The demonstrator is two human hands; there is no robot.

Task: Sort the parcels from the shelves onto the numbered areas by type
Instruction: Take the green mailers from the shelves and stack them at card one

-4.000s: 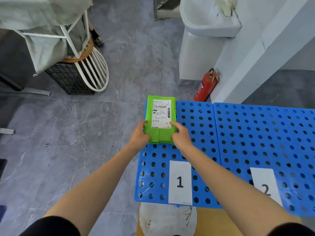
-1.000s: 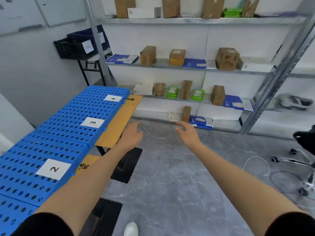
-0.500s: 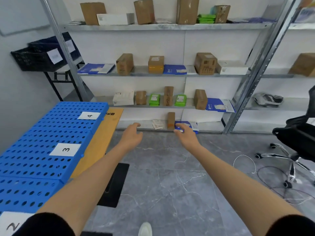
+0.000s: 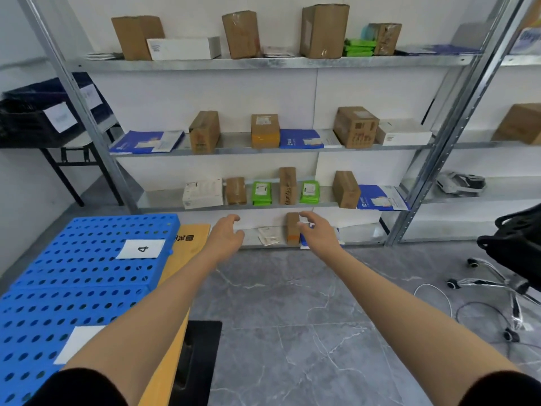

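A metal shelf unit (image 4: 263, 63) ahead holds parcels: brown boxes (image 4: 204, 131), white boxes (image 4: 202, 193), blue flat mailers (image 4: 301, 139) and green packets (image 4: 261, 193) (image 4: 309, 191). My left hand (image 4: 225, 237) and my right hand (image 4: 317, 234) are stretched forward at the height of the lowest shelves, fingers relaxed, holding nothing. A small brown box (image 4: 292, 232) stands on the bottom shelf between my hands. At the left lies a blue perforated board (image 4: 87, 268) with the label 4 (image 4: 141, 249).
A second blue board (image 4: 35, 332) lies nearer, with a white label partly hidden by my left arm. A black office chair (image 4: 515, 259) and loose cables (image 4: 456, 306) are on the grey floor at the right. A black crate (image 4: 32, 118) sits on a side table.
Four seconds ago both hands set a green packet on area 1. Since then the view has turned to the shelves, which have come closer, and both empty hands have stayed stretched toward them.
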